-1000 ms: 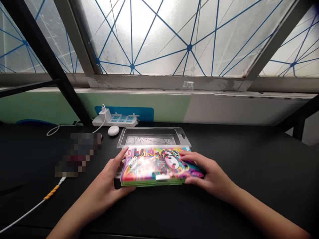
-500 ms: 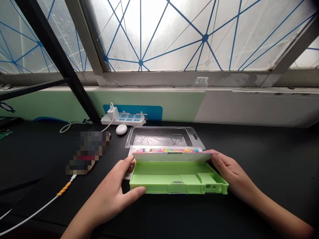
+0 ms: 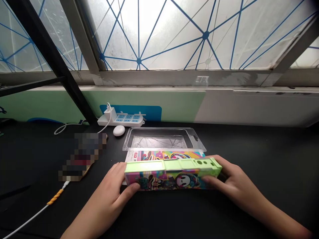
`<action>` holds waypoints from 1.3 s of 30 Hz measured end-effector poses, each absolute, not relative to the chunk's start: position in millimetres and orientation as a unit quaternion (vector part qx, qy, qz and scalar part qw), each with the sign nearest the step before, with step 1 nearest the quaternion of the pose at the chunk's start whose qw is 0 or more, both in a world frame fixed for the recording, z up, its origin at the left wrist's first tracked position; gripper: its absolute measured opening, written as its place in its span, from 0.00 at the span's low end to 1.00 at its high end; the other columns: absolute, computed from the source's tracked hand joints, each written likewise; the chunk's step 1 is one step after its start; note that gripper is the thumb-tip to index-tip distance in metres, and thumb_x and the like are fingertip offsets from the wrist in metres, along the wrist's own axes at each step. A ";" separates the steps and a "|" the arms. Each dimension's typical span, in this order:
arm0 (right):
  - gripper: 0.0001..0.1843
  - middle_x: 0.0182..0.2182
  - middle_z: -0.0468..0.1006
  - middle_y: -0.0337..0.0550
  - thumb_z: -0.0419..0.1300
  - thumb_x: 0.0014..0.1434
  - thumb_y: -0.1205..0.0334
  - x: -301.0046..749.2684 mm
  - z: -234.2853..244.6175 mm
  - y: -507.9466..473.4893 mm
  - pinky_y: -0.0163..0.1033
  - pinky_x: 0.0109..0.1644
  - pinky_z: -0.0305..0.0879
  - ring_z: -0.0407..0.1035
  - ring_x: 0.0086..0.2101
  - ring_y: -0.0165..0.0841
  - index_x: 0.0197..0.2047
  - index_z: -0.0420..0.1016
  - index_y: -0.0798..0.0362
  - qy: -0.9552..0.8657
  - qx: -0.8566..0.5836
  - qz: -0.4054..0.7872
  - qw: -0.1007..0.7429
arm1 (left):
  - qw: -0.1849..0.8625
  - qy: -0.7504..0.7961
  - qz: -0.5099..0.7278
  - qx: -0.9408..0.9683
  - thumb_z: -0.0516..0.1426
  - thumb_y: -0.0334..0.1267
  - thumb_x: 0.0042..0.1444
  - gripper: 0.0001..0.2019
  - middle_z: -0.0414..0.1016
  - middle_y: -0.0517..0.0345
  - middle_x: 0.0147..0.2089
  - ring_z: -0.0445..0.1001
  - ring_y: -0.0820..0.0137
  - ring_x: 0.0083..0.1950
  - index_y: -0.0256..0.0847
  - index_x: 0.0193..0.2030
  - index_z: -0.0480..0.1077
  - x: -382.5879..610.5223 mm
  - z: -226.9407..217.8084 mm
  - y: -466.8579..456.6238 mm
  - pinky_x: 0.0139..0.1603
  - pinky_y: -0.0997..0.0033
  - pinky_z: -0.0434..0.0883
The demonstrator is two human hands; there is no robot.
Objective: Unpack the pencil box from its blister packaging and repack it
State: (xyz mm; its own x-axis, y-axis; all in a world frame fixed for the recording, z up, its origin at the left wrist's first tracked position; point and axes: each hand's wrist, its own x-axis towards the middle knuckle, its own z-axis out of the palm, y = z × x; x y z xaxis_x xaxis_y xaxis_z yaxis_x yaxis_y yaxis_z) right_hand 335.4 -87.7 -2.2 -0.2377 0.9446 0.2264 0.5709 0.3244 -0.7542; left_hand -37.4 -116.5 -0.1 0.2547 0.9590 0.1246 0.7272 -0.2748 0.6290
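A light-green plastic pencil case (image 3: 171,164) with a colourful cartoon print is held between my two hands above the black table. It is tipped so that a long green side faces up and the printed face is toward me. My left hand (image 3: 116,186) grips its left end, thumb in front and fingers behind. Around the right end, my right hand (image 3: 228,177) is closed, its thumb pressing on the print. The inside of the case is hidden. Behind it lie a printed card (image 3: 133,155) and a clear plastic tray (image 3: 159,142).
To the left lies a blurred-out phone-like object (image 3: 83,157) with a white cable (image 3: 32,217). Farther back are a white rounded case (image 3: 119,130) and a power strip (image 3: 122,120) with a plug. A black bar (image 3: 62,76) slants up at the left, before the window.
The pencil case was open with its green inside showing. Now it is tipped, with the printed face toward me. My right thumb has moved from the lid's corner onto the printed front.
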 end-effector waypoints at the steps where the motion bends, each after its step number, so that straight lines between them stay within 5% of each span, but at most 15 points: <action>1: 0.18 0.40 0.86 0.45 0.66 0.61 0.45 335.0 -1.2 -86.8 0.42 0.36 0.80 0.81 0.37 0.44 0.48 0.77 0.47 -0.721 -0.527 0.295 0.340 | 0.226 0.555 0.239 0.764 0.51 0.57 0.69 0.23 0.73 0.51 0.64 0.72 0.54 0.65 0.51 0.64 0.69 -36.6 -0.6 -116.1 0.63 0.54 0.72; 5: 0.20 0.40 0.86 0.47 0.61 0.64 0.42 334.0 2.4 -82.7 0.46 0.35 0.80 0.81 0.36 0.46 0.48 0.77 0.48 -0.703 -0.557 0.306 0.319 | 0.213 0.562 0.214 0.770 0.52 0.55 0.70 0.20 0.73 0.49 0.63 0.71 0.54 0.64 0.48 0.59 0.72 -33.1 -3.0 -114.2 0.63 0.53 0.73; 17: 0.25 0.26 0.79 0.41 0.48 0.68 0.35 327.0 -0.2 -86.7 0.42 0.25 0.65 0.75 0.26 0.41 0.31 0.68 0.45 -0.744 -0.632 0.141 0.163 | 0.181 0.568 0.211 0.775 0.51 0.52 0.71 0.24 0.68 0.48 0.68 0.67 0.53 0.68 0.49 0.70 0.64 -35.8 -3.9 -114.2 0.66 0.50 0.70; 27: 0.14 0.43 0.79 0.55 0.51 0.72 0.55 311.7 7.8 -92.8 0.50 0.43 0.64 0.74 0.40 0.47 0.50 0.72 0.55 -0.823 -0.483 -0.234 0.188 | 0.166 0.579 0.219 0.767 0.54 0.53 0.69 0.35 0.71 0.44 0.66 0.72 0.50 0.64 0.47 0.78 0.51 -39.4 -10.2 -116.6 0.63 0.48 0.73; 32: 0.13 0.49 0.78 0.55 0.54 0.70 0.58 264.0 24.2 -94.2 0.50 0.46 0.69 0.73 0.46 0.47 0.54 0.71 0.53 -0.886 -0.412 -0.125 0.172 | 0.185 0.582 0.234 0.757 0.54 0.52 0.69 0.36 0.75 0.45 0.62 0.76 0.54 0.61 0.48 0.79 0.47 -39.2 -7.2 -117.9 0.59 0.54 0.75; 39: 0.18 0.42 0.78 0.54 0.56 0.69 0.46 227.6 22.3 -78.1 0.52 0.42 0.72 0.73 0.41 0.48 0.46 0.73 0.53 -0.879 -0.436 -0.088 0.172 | 0.186 0.561 0.266 0.762 0.60 0.45 0.66 0.37 0.77 0.50 0.59 0.77 0.57 0.59 0.52 0.78 0.49 -43.0 -4.7 -118.6 0.59 0.58 0.75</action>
